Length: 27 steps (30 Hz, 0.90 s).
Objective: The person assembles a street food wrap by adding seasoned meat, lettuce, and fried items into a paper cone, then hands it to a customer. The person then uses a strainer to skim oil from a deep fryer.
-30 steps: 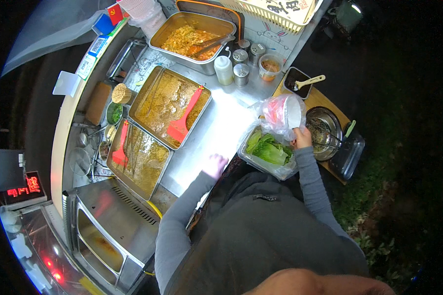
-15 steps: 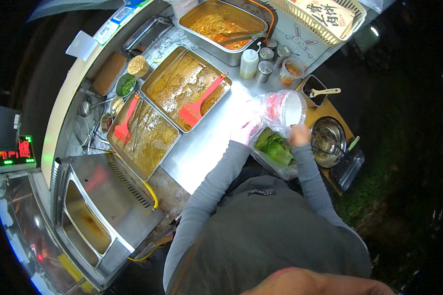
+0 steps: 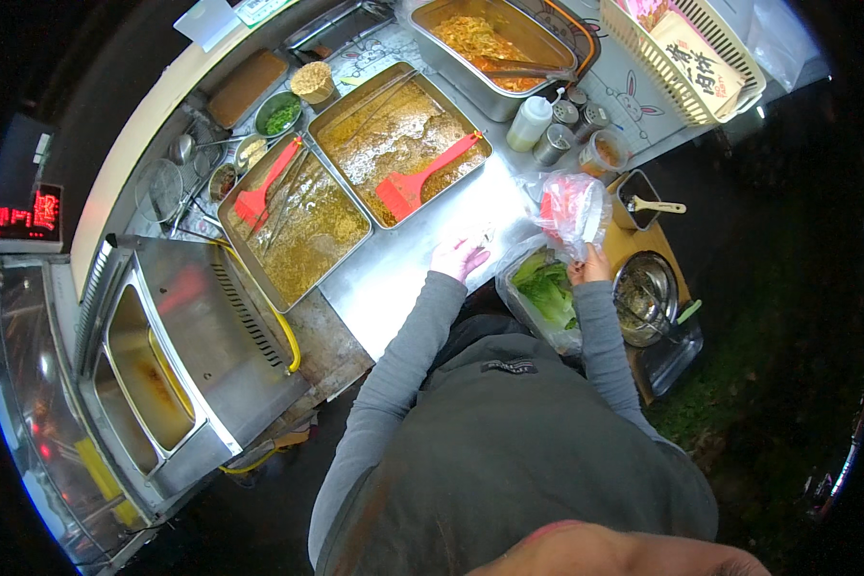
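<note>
My right hand [image 3: 590, 266] is closed on the lower edge of a clear plastic bag [image 3: 573, 213], which has something red and white inside. The bag is above the far right corner of a clear tub [image 3: 516, 278] of lettuce [image 3: 545, 290]. To the left, my left hand [image 3: 459, 259] is over the bright steel counter [image 3: 394, 298], apart from the bag. Its thumb and fingers look spread, though glare washes out the fingertips. A small pale glint shows just beyond them; I cannot tell what it is.
Two sauce trays [image 3: 355, 144] with red brushes [image 3: 422, 180] lie left of centre. Behind stand a deep steel pan [image 3: 494, 101] of shredded food, a squeeze bottle [image 3: 530, 125] and several shakers. At right are a steel bowl [image 3: 646, 331] and a dark-filled container [image 3: 634, 206].
My left hand has come away from the plastic bag and moved left over the counter. My right hand keeps the bag, now hanging narrower. The whole view has shifted slightly.
</note>
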Motion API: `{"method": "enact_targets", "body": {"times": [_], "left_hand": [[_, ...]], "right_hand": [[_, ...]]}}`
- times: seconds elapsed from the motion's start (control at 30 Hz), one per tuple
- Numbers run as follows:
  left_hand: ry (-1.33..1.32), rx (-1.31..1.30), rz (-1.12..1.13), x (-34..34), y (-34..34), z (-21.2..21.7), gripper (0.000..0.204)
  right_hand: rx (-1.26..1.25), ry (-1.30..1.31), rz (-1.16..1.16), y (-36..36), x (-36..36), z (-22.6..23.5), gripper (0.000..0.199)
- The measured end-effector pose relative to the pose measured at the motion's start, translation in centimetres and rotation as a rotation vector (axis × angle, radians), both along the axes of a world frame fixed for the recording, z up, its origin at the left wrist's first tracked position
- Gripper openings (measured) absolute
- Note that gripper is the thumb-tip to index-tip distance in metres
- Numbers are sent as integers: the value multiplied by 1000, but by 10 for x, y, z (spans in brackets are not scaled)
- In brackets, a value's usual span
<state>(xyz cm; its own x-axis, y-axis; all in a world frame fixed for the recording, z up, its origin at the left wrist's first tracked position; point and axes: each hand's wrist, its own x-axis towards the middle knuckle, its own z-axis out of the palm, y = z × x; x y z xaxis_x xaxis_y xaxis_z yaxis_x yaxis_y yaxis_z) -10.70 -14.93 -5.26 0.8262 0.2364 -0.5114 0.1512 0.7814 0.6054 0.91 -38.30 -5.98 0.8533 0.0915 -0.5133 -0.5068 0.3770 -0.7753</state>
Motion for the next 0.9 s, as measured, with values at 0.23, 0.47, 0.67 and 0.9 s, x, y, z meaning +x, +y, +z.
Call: {"method": "enact_targets", "body": {"times": [0.23, 0.47, 0.67, 0.9], "left_hand": [[-149, -177, 48, 9, -19, 2, 29], [145, 941, 112, -72, 43, -50, 20], [384, 1879, 414, -83, 95, -79, 18], [583, 1788, 433, -39, 98, -118, 15]], "right_hand": [[-345, -222, 142, 6, -9, -11, 19], [-529, -77, 36, -35, 70, -60, 15], [-516, -26, -10, -18, 106, -100, 18], [-608, -34, 49, -8, 114, -95, 21]]}}
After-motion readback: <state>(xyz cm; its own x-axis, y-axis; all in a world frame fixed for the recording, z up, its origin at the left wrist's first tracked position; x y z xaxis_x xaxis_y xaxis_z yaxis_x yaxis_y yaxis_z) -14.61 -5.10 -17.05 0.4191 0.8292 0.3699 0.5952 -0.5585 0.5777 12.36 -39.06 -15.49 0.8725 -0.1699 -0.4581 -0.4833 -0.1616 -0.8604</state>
